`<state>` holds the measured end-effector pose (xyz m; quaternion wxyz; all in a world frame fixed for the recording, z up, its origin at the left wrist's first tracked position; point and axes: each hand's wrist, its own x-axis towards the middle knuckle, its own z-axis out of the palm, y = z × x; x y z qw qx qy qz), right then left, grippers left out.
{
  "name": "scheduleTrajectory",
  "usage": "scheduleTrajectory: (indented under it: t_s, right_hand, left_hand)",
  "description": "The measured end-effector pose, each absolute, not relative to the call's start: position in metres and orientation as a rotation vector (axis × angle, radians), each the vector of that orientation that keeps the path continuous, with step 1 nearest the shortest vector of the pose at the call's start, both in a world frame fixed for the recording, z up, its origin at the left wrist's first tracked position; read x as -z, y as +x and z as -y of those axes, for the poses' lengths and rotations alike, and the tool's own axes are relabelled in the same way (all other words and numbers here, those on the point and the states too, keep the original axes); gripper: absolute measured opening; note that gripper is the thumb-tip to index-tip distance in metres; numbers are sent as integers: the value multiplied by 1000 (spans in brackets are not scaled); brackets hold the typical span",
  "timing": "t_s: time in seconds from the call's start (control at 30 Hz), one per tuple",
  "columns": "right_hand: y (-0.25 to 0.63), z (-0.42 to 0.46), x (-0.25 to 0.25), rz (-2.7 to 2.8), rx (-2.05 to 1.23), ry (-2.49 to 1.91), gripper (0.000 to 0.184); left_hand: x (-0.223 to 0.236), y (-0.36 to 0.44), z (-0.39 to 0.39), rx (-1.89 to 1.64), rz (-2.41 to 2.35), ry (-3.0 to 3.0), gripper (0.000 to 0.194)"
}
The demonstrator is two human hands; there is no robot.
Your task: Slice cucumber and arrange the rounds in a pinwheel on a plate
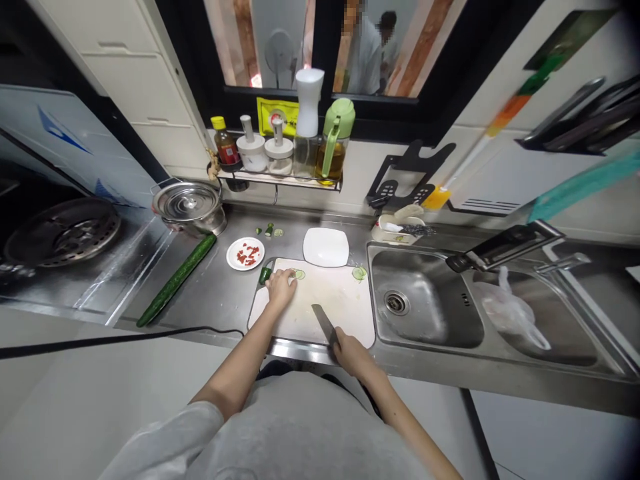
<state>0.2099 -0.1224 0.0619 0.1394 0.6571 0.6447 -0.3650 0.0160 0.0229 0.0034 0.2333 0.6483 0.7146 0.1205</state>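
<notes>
1. Counter: board lies left of sink.
2. Right hand: closed around knife handle; blade over board.
3. Left hand: fingers bent at cucumber slices, near board's far left corner; whether gripping, cannot tell.

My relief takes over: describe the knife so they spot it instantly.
Left of the sink, find the white cutting board. At its near edge, the right hand holds the knife, blade over the board. Unlike the tools racked upper right, it's gripped.
</notes>
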Motion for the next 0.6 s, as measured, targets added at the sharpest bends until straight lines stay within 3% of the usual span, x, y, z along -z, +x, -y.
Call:
scheduleTrajectory:
  t_s: [0.6]
  right_hand:
    - [209, 128, -57, -1854, 1049, 1985, 28]
  left_hand:
    - [-3, 38, -54, -193, -1917, 1829, 17]
